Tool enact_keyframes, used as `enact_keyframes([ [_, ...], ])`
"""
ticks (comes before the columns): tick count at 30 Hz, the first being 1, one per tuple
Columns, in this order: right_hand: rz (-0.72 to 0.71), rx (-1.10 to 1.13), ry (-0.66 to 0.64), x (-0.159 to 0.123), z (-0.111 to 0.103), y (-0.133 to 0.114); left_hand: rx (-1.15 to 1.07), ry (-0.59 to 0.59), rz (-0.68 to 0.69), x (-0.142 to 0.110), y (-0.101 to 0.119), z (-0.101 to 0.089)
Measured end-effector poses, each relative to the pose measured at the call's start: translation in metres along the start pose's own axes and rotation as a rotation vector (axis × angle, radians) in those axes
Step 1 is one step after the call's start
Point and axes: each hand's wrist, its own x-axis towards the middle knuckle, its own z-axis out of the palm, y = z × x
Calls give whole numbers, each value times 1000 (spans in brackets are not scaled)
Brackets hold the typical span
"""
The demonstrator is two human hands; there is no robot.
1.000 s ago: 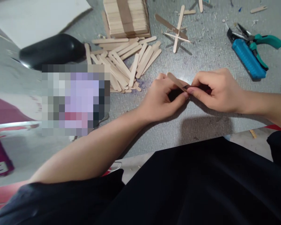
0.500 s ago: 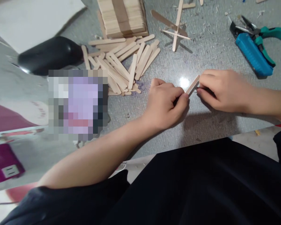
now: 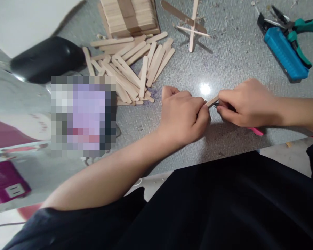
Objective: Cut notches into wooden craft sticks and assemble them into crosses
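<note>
My left hand [image 3: 184, 116] is closed, pinching one end of a wooden craft stick [image 3: 212, 101] between thumb and finger. The stick slants up and right, and its far end meets the curled fingers of my right hand [image 3: 243, 104]. That hand is closed round a slim tool with a pink handle [image 3: 256, 131], whose end sticks out below the palm. A thin dark tip [image 3: 216, 104] shows at the fingertips, close against the stick. Most of the tool is hidden, so its exact kind is unclear.
Loose craft sticks [image 3: 143, 74] lie in a heap beside a banded stack [image 3: 130, 17]. Crossed sticks [image 3: 192, 31] stand further back. A blue cutter [image 3: 287, 53] and green-handled pliers [image 3: 294, 48] lie at right. A black rounded object [image 3: 48, 59] and a blurred-out item [image 3: 88, 107] are at left.
My right hand has shifted slightly left and down against the stick, covering its far end. The stick lies flatter, and the pink handle now shows under my right hand. The whole view has shifted slightly.
</note>
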Motion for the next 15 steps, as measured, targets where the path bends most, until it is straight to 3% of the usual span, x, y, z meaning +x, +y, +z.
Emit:
enact_keyframes([
  [15,-48,8,-35,9,-2,-3,-32,-34,11,2,-3,-2],
])
